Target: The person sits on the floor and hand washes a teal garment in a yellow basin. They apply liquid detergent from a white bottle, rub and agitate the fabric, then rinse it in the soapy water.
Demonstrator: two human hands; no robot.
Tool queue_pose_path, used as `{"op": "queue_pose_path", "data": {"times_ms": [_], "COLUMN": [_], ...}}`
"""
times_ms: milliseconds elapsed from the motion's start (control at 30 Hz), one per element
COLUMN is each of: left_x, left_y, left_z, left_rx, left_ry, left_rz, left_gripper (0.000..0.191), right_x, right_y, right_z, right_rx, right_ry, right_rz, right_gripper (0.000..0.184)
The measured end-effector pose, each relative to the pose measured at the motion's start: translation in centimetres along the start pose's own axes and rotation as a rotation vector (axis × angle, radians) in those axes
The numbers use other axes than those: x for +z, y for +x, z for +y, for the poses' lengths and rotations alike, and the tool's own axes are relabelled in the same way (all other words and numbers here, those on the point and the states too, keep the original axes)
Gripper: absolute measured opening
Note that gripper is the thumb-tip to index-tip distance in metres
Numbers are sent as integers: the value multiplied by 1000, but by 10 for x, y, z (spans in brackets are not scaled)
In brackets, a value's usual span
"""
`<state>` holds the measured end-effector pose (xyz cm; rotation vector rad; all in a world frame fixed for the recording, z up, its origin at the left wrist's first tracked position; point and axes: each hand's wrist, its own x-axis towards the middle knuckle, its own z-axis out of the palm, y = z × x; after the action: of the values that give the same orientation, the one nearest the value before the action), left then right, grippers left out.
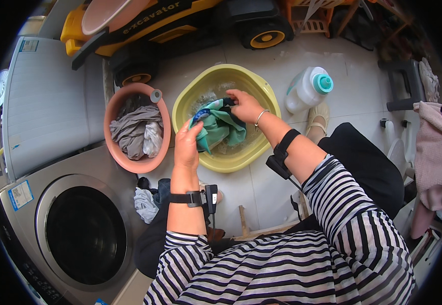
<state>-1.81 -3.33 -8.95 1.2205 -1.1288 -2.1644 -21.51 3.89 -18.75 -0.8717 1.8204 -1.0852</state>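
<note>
A yellow plastic basin [240,164] with sudsy water stands on the floor before me. Over the water I hold a green garment with dark blue parts [221,127], bunched and partly hanging into the basin. My left hand [187,143], wet, grips its left edge near a blue band, with the thumb on top. At the upper right of the cloth, my right hand [245,106] pinches a dark part of it between thumb and fingers. The cloth hides some of the water beneath.
A pink basin [137,166] with grey and white clothes [139,129] sits left of the yellow one. A detergent bottle [305,91] with a teal cap stands right. A front-loading washing machine [85,236], loose clothes [146,204] and a toy excavator [190,26] surround the spot.
</note>
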Motion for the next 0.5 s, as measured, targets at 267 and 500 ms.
{"op": "queue_pose_path", "data": {"times_ms": [267,500], "left_x": [10,-24], "left_y": [-16,1], "left_z": [44,9], "left_rx": [5,-24], "left_ry": [-539,-575], "left_rz": [-106,-59], "left_gripper": [45,52], "right_x": [14,-25], "right_y": [-15,-4], "right_z": [35,-4], "right_rx": [163,325], "right_ry": [251,1105], "right_rz": [-150,60], "right_gripper": [42,25]}}
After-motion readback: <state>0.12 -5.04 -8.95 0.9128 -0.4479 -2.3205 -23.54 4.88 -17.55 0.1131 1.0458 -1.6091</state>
